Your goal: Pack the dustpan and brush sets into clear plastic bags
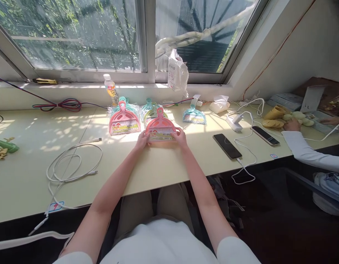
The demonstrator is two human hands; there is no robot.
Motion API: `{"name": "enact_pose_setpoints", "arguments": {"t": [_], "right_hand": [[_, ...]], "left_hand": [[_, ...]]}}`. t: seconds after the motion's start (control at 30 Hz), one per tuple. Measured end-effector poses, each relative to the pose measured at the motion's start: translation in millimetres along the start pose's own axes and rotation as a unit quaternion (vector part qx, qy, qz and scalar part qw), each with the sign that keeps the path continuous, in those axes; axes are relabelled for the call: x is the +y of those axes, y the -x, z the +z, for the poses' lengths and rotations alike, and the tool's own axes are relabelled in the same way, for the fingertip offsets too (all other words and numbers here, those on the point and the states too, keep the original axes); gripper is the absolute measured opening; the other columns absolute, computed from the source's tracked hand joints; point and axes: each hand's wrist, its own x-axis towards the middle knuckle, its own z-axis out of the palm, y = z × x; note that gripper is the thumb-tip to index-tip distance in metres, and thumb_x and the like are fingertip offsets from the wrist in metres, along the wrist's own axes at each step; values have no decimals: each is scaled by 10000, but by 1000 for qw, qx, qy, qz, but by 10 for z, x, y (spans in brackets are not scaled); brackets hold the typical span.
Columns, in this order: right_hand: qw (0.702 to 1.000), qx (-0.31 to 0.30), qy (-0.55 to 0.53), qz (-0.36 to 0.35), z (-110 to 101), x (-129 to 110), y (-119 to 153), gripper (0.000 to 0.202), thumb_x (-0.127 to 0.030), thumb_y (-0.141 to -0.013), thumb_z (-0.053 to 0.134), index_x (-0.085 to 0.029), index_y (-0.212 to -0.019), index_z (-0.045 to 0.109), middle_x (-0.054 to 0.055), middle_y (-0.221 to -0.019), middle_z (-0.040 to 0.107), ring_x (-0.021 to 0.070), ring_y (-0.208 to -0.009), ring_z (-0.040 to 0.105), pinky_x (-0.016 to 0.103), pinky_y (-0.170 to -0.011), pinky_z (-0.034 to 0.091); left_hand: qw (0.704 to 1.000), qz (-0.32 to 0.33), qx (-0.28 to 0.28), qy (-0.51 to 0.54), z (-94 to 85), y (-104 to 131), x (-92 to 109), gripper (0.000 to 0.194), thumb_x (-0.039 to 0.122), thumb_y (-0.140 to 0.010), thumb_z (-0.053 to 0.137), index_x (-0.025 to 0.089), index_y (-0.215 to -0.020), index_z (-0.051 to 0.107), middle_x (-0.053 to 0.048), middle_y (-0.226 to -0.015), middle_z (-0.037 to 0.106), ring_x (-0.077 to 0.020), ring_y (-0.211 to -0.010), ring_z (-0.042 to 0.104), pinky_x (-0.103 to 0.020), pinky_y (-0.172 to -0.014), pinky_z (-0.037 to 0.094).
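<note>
A pink mini dustpan and brush set (160,126) with a printed card stands tilted on the table in front of me. My left hand (142,140) grips its lower left corner, and my right hand (180,138) has the lower right side, fingers closed on both. To its left lies a stack of wrapped sets with a pink dustpan (124,119) on top and teal ones beneath. Just behind, partly hidden by the held set, are yellow-green and teal dustpan sets (151,110). A single teal dustpan set (194,114) lies apart on the right.
A drink bottle (111,89) stands behind the stack. Coiled white cable (55,170) lies left; a charging phone (227,146), second phone (265,135) and power adapter (234,123) lie right. A co-worker's hand (292,124) touches round pale items at far right.
</note>
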Motion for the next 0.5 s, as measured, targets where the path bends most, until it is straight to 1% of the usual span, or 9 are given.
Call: {"name": "enact_pose_setpoints", "arguments": {"t": [0.07, 0.1, 0.17, 0.2, 0.27, 0.33, 0.4, 0.47, 0.5], "right_hand": [[999, 8, 32, -21, -7, -18, 14, 387, -256, -629, 819, -228, -986, 674, -15, -784, 737, 171, -717, 697, 351, -736, 606], [999, 11, 36, -20, -29, -29, 15, 391, -255, -620, 828, -225, -980, 677, -11, -787, 738, 172, -712, 698, 351, -724, 610], [999, 17, 32, -4, -141, -55, -2, 432, -253, -596, 851, -211, -991, 681, -3, -761, 735, 182, -695, 702, 361, -697, 618], [999, 17, 28, 4, -241, -71, -24, 467, -254, -583, 864, -202, -1011, 682, 3, -751, 736, 189, -693, 705, 366, -686, 620], [999, 25, 23, 15, -534, -109, -102, 545, -256, -558, 884, -181, -1058, 681, 19, -750, 742, 202, -696, 711, 363, -664, 622], [998, 59, 25, 11, -918, -152, -231, 588, -248, -544, 889, -157, -1087, 682, 36, -762, 746, 208, -696, 713, 342, -634, 615], [990, 137, 38, 13, -1318, -198, -406, 589, -211, -521, 891, -128, -1068, 689, 32, -725, 731, 197, -668, 704, 315, -620, 605], [974, 223, 40, 22, -1660, -234, -602, 565, -181, -521, 873, -110, -1052, 693, 27, -701, 715, 185, -644, 694, 299, -613, 602], [965, 257, 47, 23, -1793, -243, -699, 549, -178, -526, 863, -109, -1045, 698, 29, -704, 711, 183, -638, 689, 293, -604, 600]], "left_hand": [[998, 24, 40, -36, 14, -20, -30, 505, 354, -832, 710, 147, -1261, 544, 2, -669, 673, -81, -375, 510, -198, -394, 387], [997, 37, 48, -56, 31, -6, -31, 491, 373, -834, 706, 146, -1240, 551, 3, -663, 666, -83, -377, 515, -196, -391, 386], [994, 50, 28, -91, 79, 53, -16, 527, 430, -840, 691, 158, -1264, 535, 1, -684, 663, -92, -409, 545, -192, -402, 403], [992, 57, 15, -108, 106, 87, -4, 566, 468, -850, 671, 170, -1303, 510, -4, -716, 668, -98, -436, 566, -191, -410, 417], [988, 75, -2, -135, 146, 138, 17, 637, 547, -882, 597, 208, -1397, 432, -29, -829, 687, -114, -524, 617, -193, -437, 451], [986, 93, 3, -142, 156, 143, 29, 660, 598, -913, 511, 239, -1447, 366, -62, -960, 689, -128, -620, 651, -198, -463, 479], [986, 95, 19, -134, 134, 105, 30, 628, 614, -928, 460, 228, -1419, 395, -82, -1007, 680, -132, -650, 652, -210, -476, 493], [988, 83, 31, -129, 100, 53, 21, 574, 608, -935, 437, 199, -1335, 474, -81, -958, 679, -130, -619, 635, -225, -476, 497], [988, 76, 30, -130, 85, 30, 13, 543, 600, -938, 430, 188, -1282, 513, -76, -926, 679, -130, -608, 628, -231, -477, 497]]}}
